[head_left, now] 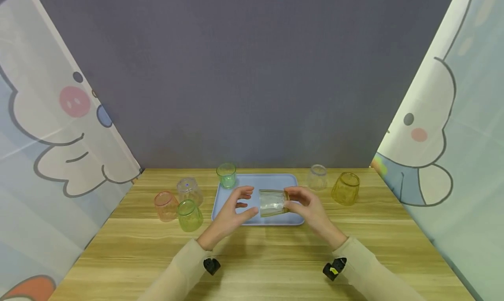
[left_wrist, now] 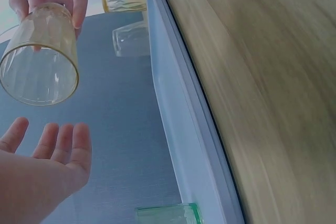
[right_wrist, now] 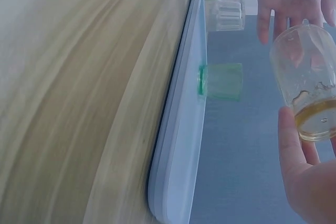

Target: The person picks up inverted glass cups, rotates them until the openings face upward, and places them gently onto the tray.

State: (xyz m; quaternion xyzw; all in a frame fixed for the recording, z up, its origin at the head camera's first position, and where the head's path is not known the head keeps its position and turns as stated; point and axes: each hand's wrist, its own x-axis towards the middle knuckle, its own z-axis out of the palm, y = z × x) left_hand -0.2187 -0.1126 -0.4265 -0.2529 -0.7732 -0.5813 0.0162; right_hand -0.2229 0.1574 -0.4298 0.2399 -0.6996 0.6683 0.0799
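Observation:
A pale yellow glass tumbler (head_left: 272, 203) lies sideways in the air over a light blue tray (head_left: 257, 221). My right hand (head_left: 309, 207) grips it by its base end, thumb on the near side and fingers on the far side. The tumbler's open mouth points toward my left hand (head_left: 234, 209), which is spread with fingers and thumb apart and holds nothing. In the left wrist view, a gap shows between the left fingertips (left_wrist: 81, 132) and the tumbler's rim. A green glass (head_left: 226, 175) stands at the tray's back left corner.
On the wooden table (head_left: 252, 266), left of the tray, stand a pink glass (head_left: 166, 207), a pale purple glass (head_left: 190, 191) and a yellow-green glass (head_left: 190, 215). To the right are a clear glass (head_left: 317, 177) and an amber glass (head_left: 345, 189). A grey panel (head_left: 252, 78) rises behind.

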